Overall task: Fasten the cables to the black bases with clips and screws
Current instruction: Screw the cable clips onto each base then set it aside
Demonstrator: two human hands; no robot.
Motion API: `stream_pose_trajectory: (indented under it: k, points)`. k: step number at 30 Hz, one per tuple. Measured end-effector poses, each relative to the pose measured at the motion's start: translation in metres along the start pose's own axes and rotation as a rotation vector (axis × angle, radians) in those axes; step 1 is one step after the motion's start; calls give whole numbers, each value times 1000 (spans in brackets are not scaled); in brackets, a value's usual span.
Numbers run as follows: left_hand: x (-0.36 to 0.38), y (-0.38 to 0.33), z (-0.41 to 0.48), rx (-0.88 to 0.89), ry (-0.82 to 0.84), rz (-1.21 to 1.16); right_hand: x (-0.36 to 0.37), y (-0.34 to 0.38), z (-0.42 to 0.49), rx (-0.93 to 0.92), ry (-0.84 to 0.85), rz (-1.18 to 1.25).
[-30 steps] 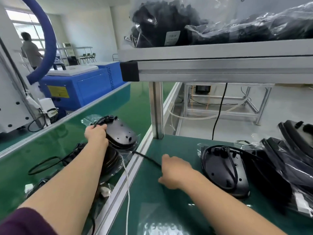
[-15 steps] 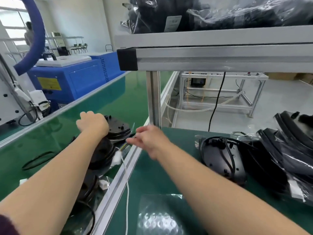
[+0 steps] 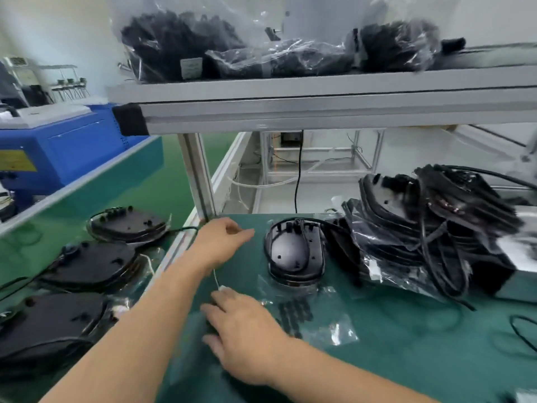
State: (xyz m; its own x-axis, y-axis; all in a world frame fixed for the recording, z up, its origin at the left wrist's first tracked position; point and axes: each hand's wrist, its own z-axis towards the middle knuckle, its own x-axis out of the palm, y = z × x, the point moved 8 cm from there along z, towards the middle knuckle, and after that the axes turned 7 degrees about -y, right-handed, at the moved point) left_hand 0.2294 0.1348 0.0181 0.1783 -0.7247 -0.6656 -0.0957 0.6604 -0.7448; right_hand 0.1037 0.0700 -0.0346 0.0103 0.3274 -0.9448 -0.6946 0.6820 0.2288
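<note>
Overhead, a shelf (image 3: 319, 112) loaded with clear bags of black parts (image 3: 180, 45), stock kept above the work and off the mat. Below, the green bench mat (image 3: 406, 338), and left of it the conveyor belt (image 3: 130, 184) carrying three finished-looking bases (image 3: 90, 266), probably set there for sending on. At the right of the mat, a leaning pile of bagged bases (image 3: 436, 234), likely the waiting supply. Between pile and hands, one bare black base (image 3: 287, 251): sits underside up, its cable (image 3: 303, 239) looped round and over it, seemingly the piece in work, with no clip visible yet. Just in front, a small clear bag of clips (image 3: 296, 312), within easy reach.

Then the left hand (image 3: 223, 242), near the frame post, fingers drawn together as if pinching; too blurred to tell if holding anything. Nearer, the right hand (image 3: 244, 330): rests palm down, fingers spread and slack on the mat beside the clips, grasping nothing. Between the two, a thin white wire (image 3: 216, 277).

Half a second earlier: left hand on a base on the belt, right hand stretched toward the bench edge. Now both over the mat, left hand off the belt, right hand down by the clips.
</note>
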Motion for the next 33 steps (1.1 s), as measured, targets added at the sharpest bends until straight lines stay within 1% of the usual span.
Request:
stream_pose_trajectory:
  k: [1,2,3,4,6,8,12,15,18,20,22,23,25,26,27,28,31,33]
  points:
    - [22,-2,-7,-103,96,-38,2,-4,-15,11,1,-30]
    - [42,-4,-14,-162,176,8,3,-9,-28,33,19,-44]
    - [58,-7,-20,-196,220,45,3,-14,-39,67,38,-41]
    - [71,-9,-24,-221,225,15,4,-18,-49,111,72,-26]
    - [86,-13,-28,-272,184,-120,8,-26,-68,213,141,8]
    - [95,-13,-33,-329,168,-198,9,-32,-87,288,173,-1]
    - [111,-11,-59,-507,276,-434,3,-50,-125,377,196,-17]
    - [114,-13,-79,-556,296,-589,-12,-71,-148,408,180,5]
    - [108,-14,-106,-571,235,-743,-30,-85,-157,421,118,60]
    - [104,-12,-124,-549,179,-820,-45,-89,-161,423,13,139]
    - [98,-12,-141,-521,141,-915,-64,-94,-167,454,-147,226]
    - [93,-12,-151,-514,127,-948,-76,-98,-173,491,-246,231]
    - [79,-9,-169,-482,93,-977,-105,-107,-184,564,-500,235]
    - [71,-8,-179,-457,72,-986,-118,-110,-189,565,-623,253]
    - [63,-6,-191,-437,59,-997,-129,-111,-190,540,-701,276]
    - [57,-5,-204,-424,59,-1013,-137,-111,-186,510,-706,300]
    - [51,-1,-246,-400,133,-1059,-139,-116,-165,472,-530,295]
    - [54,3,-271,-407,200,-1061,-135,-122,-156,488,-462,351]
